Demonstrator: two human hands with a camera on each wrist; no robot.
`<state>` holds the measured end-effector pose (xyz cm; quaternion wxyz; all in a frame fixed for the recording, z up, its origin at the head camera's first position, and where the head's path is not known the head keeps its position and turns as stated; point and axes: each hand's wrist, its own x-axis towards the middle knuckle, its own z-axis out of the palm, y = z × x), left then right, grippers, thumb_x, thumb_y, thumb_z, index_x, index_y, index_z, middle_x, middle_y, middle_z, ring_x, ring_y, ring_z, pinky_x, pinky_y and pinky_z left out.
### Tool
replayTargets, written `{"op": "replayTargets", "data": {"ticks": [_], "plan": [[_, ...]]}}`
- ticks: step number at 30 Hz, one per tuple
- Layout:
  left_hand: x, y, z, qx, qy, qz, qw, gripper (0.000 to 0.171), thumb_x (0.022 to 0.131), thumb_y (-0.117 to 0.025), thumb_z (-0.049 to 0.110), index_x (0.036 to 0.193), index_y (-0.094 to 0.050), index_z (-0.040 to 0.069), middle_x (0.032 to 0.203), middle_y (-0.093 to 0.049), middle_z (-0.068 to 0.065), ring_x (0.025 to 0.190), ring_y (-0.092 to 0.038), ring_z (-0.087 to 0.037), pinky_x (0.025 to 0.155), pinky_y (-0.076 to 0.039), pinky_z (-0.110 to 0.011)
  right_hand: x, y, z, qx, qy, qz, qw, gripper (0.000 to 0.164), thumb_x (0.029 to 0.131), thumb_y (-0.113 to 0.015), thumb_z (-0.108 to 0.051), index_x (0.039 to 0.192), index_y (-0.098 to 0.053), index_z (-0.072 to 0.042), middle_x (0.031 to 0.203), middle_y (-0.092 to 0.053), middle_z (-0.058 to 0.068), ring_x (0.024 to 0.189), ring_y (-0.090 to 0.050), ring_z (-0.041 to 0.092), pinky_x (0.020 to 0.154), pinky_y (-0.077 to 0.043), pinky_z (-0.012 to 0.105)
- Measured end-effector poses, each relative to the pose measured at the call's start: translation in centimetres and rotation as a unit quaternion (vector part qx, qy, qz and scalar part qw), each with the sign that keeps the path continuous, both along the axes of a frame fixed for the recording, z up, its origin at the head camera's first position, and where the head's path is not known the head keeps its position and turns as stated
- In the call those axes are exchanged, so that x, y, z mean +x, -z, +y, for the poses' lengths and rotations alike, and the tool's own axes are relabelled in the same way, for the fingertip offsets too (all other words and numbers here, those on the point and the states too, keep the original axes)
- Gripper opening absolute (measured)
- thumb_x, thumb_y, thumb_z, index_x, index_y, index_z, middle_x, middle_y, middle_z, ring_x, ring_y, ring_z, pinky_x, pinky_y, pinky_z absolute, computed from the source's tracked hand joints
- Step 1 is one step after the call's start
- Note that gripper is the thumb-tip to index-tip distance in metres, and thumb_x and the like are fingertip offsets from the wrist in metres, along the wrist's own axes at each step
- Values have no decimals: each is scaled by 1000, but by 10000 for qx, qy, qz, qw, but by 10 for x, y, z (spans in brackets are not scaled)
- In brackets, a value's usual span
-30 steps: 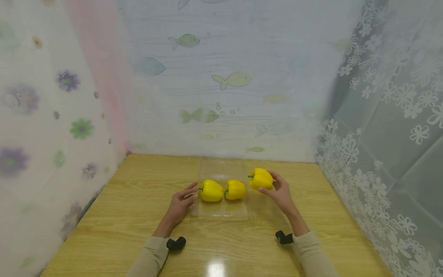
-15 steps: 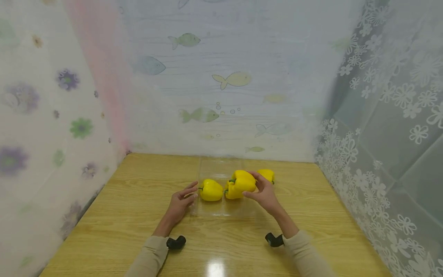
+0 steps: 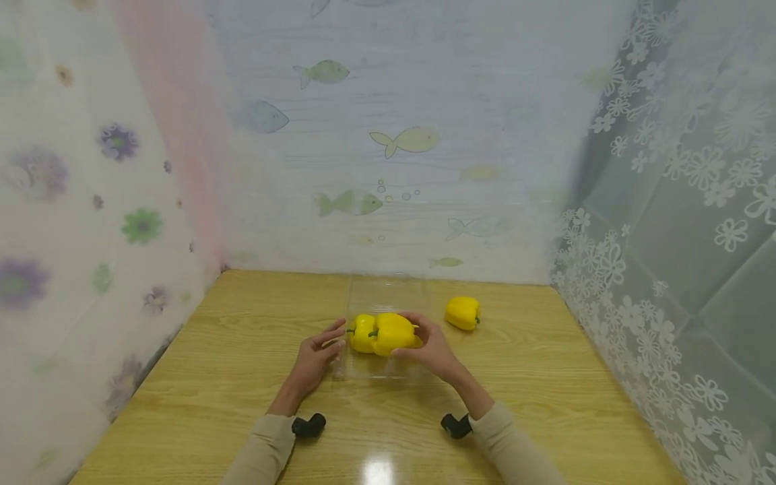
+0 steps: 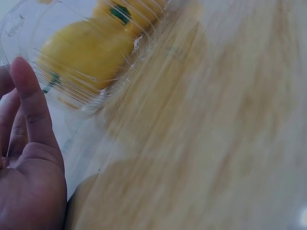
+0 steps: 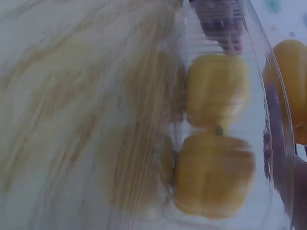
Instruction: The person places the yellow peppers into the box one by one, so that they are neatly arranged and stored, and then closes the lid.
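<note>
A clear plastic container [image 3: 388, 372] stands mid-table with two yellow bell peppers inside. The left bell pepper [image 3: 361, 334] shows in the head view; the other is mostly hidden behind my right hand and its load. In the right wrist view, both the near bell pepper [image 5: 216, 177] and the far bell pepper [image 5: 218, 91] show through the plastic wall. My right hand [image 3: 435, 351] grips a further yellow bell pepper [image 3: 393, 334] over the container, its green stem facing left. At the container's left side is my left hand [image 3: 315, 358], fingers extended, fingertips at the wall.
One more yellow bell pepper [image 3: 463, 313] lies on the wooden table [image 3: 242, 377], right of the container. Fish-patterned sheeting [image 3: 388, 168] hangs behind the table's back edge, with flowered sheets at both sides.
My right hand has carried its bell pepper leftward from the container's right side to over the container, uncovering the bell pepper on the table. My left hand has stayed in place.
</note>
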<state>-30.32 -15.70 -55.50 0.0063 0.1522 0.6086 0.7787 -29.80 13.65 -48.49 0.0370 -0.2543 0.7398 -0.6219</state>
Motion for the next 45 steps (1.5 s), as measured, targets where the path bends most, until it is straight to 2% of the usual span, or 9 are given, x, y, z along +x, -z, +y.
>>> {"op": "replayTargets", "data": {"ticks": [4, 11, 19, 26, 31, 36, 45], "plan": [[-1, 0, 0, 30, 9, 3, 10000, 46, 100, -63, 2, 136, -49, -21, 162, -33, -24, 97, -62, -3, 68, -52, -17, -1, 4, -10, 149, -92, -85, 9998, 66, 87, -82, -10, 146, -53, -13, 146, -53, 11, 121, -58, 28, 92, -56, 32], [1, -2, 1, 104, 8, -150, 9998, 46, 100, -62, 1, 137, -49, -21, 162, -33, -22, 96, -62, -4, 68, -53, -17, 0, 8, -18, 606, 25, -230, 9979, 68, 84, -85, -13, 145, -54, -14, 145, -55, 8, 124, -58, 29, 97, -54, 38], [1, -8, 0, -121, -78, -344, 9993, 45, 97, -67, 4, 137, -55, -15, 161, -39, -16, 99, -63, -9, 68, -53, -19, -1, 10, -23, 635, -167, -398, 9970, 68, 86, -84, -17, 146, -52, -10, 146, -54, 11, 128, -57, 32, 101, -52, 43], [3, -14, 4, -259, -313, -524, 9978, 41, 97, -65, 0, 135, -58, -14, 158, -44, -14, 92, -62, -7, 67, -52, -19, 0, 9, -24, 689, -208, -423, 9965, 69, 86, -84, -17, 147, -52, -10, 147, -53, 11, 130, -56, 34, 105, -49, 46], [4, -20, 5, -476, -394, -697, 9957, 40, 97, -65, 1, 135, -59, -11, 157, -46, -14, 97, -62, -8, 68, -52, -20, 0, 11, -23, 708, -258, -424, 9963, 66, 86, -83, -18, 145, -54, -9, 146, -55, 12, 126, -58, 34, 99, -54, 45], [6, -26, 5, -671, -467, -794, 9935, 38, 97, -66, 3, 134, -62, -8, 156, -48, -11, 98, -63, -11, 69, -53, -21, 0, 12, -22, 800, -219, -433, 9956, 65, 85, -85, -21, 142, -56, -10, 141, -60, 10, 121, -62, 29, 99, -53, 42], [10, -30, 6, -1106, -668, -761, 9887, 36, 98, -67, 6, 133, -65, -3, 154, -51, -8, 126, -59, -31, 80, -55, -21, -2, 16, -24, 722, -305, -405, 9961, 67, 87, -83, -19, 145, -52, -4, 139, -60, 15, 118, -64, 30, 97, -54, 44]]}}
